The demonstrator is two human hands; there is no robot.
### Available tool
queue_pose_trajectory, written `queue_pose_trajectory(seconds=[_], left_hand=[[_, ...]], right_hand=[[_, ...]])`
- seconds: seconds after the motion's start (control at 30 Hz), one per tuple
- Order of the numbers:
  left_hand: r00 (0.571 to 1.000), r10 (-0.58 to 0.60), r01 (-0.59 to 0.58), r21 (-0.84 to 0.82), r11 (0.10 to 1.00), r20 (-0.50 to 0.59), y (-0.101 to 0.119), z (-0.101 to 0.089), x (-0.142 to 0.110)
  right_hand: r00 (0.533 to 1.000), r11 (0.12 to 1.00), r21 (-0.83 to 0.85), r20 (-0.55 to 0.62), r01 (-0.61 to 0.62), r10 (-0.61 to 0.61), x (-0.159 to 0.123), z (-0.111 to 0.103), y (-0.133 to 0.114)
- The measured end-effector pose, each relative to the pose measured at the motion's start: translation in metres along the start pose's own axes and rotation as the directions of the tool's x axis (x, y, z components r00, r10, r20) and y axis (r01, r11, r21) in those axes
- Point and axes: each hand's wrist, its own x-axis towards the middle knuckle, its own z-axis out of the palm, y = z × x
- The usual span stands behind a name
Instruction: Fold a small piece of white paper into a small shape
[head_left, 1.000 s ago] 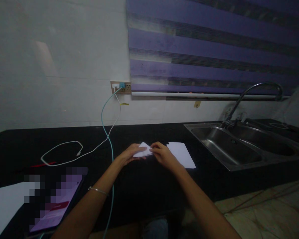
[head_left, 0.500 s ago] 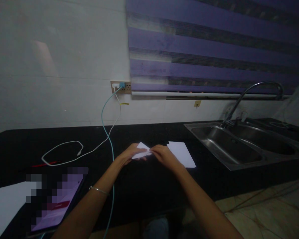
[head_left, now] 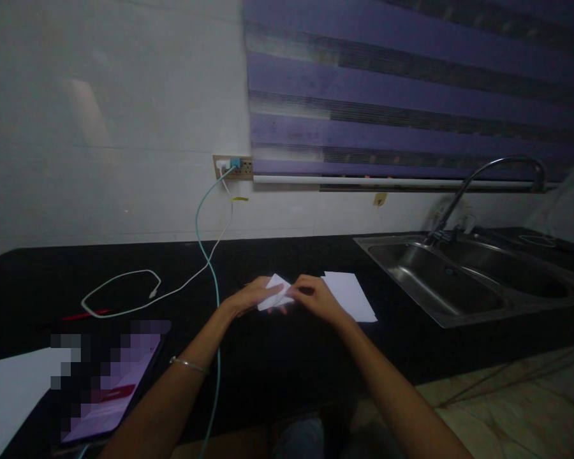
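A small folded piece of white paper (head_left: pixel 270 298) is held up over the black countertop. My left hand (head_left: pixel 249 298) grips it from the left, thumb on top and fingers underneath. From the right, my right hand (head_left: pixel 316 296) pinches the paper's right edge between thumb and forefinger. Just beyond the right hand lies a stack of white paper sheets (head_left: pixel 350 296), its edges slightly uneven. The finer folds of the held paper are too small to make out.
A tablet (head_left: pixel 119 389) and white paper (head_left: pixel 14 389) lie at the lower left. Near them are a white cable (head_left: pixel 119 274) and a red pen-like object (head_left: pixel 86 315). A teal cable (head_left: pixel 216 287) crosses the counter beside my left forearm. To the right is a steel sink (head_left: pixel 440 280) with a faucet (head_left: pixel 463 185).
The folded paper has turned and shifted slightly right in my left hand, showing a broader face. My right hand's fingers have bent more, leaving a gap between thumb and forefinger.
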Motion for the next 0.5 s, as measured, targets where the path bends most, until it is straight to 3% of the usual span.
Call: queue_pose_trajectory(seconds=[0.1,0.33,0.5], left_hand=[[0.999,0.028,-0.027,-0.028,0.999,0.024,-0.004,-0.003,0.001],[0.996,0.039,-0.051,-0.147,0.988,-0.086,-0.012,-0.006,0.006],[0.984,0.106,-0.113,-0.046,0.992,-0.140,-0.013,-0.008,0.008]], right_hand=[[0.999,0.999,0.023,-0.036,-0.023,0.024,0.001,-0.001,0.002],[0.994,0.999,0.016,-0.107,-0.031,0.033,0.002,-0.001,0.009],[0.993,0.999,0.028,-0.118,-0.022,0.025,0.002,-0.002,0.008]])
